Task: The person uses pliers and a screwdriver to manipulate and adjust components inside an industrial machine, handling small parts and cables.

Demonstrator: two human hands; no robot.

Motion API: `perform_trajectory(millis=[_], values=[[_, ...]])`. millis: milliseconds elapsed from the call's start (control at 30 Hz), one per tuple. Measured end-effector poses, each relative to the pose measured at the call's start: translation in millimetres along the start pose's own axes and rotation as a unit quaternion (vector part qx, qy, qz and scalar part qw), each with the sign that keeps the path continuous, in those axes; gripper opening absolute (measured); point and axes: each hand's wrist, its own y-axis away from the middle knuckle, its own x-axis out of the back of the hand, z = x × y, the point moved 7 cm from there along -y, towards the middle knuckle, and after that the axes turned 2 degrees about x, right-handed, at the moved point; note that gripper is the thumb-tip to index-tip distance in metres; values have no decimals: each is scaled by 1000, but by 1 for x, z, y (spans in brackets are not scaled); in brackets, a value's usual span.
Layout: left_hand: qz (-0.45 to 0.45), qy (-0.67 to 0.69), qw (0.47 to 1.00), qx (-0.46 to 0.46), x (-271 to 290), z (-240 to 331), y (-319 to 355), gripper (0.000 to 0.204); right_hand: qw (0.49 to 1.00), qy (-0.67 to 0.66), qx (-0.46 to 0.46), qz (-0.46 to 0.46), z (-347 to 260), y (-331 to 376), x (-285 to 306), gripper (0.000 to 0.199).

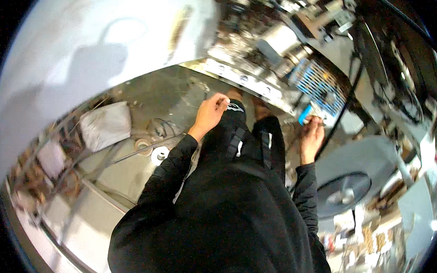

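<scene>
The person is standing with both arms stretching forward in black sleeves, the two hands held well apart on either side of the dark-trousered legs (pixel 223 132). The left hand (pixel 209 117) is hovering in front of the left leg, its back facing up, the wrist running nearly straight on from the forearm and the fingers curling in until thumb and fingertips are meeting; whether anything is sitting in that pinch, one cannot tell. The right hand (pixel 312 141) is pointing away from the body, its forearm rising almost straight and its fingers bending toward the thumb; it is grasping a small blue piece (pixel 304 114) by the end nearer the body, with the rest of the piece projecting beyond the fingertips. That piece is lying just beside the near edge of a blue grid tray (pixel 320 85), which is resting at a slant next to the machine (pixel 287 48). The tray is showing rows of dark gaps, and small yellowish bits are dotting it, too blurred for their kind to be told. Over on the left, a whitish sack (pixel 105 125) is slumping beside a heap of brownish scraps (pixel 26 171), its contents hidden. A white roll (pixel 159 155) is lying near a tan roll (pixel 142 146), both to the left of the left forearm. On the right, a dark disc (pixel 344 195) is sitting against a grey housing (pixel 365 156), well behind the right hand.
</scene>
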Motion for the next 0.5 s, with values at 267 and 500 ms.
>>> perform_trajectory(millis=[267, 500], values=[[380, 211, 900, 31, 255, -46, 99, 31, 981, -113, 118, -104, 26, -59, -44, 56], [486, 198, 818, -235, 383, 47, 51, 30, 964, -194, 177, -43, -62, -11, -12, 34]])
